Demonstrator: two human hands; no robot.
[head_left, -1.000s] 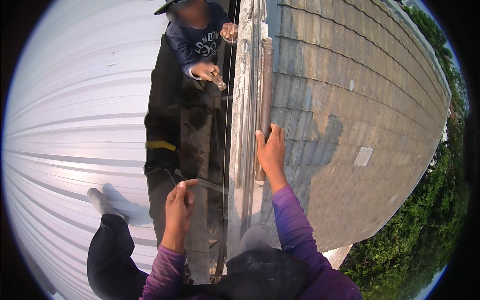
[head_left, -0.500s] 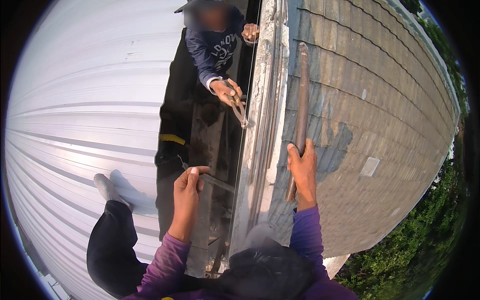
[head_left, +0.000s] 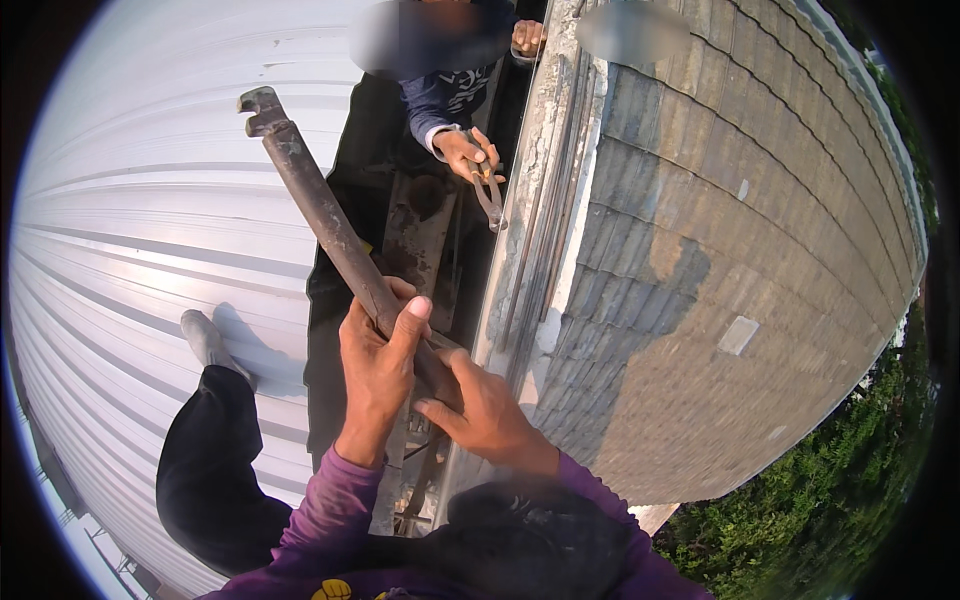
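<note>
Both my hands are on a brown rusty metal bar (head_left: 325,210), thick as a pipe, with a notched, hook-like jaw at its far end. It slants up and left across the gap between two roofs. My left hand (head_left: 375,365) is closed round its middle, thumb uppermost. Lower down, my right hand (head_left: 495,415) grips the near end. Whether a thin wire is also in my left hand is hidden. Beyond the bar, a co-worker's hand (head_left: 458,150) holds pincers (head_left: 488,205) pointing down beside the wall edge.
A pale corrugated metal roof (head_left: 170,170) lies left, with my foot (head_left: 205,340) on it. Several thin rods (head_left: 555,230) lie along the weathered wall top (head_left: 510,270). A tiled roof (head_left: 780,270) slopes away right. The co-worker (head_left: 440,85) stands in the deep gap.
The bar has swung from over the tiled roof on the right to the left across the gap. My left hand has taken hold of it; the thin hooked wire there no longer shows.
</note>
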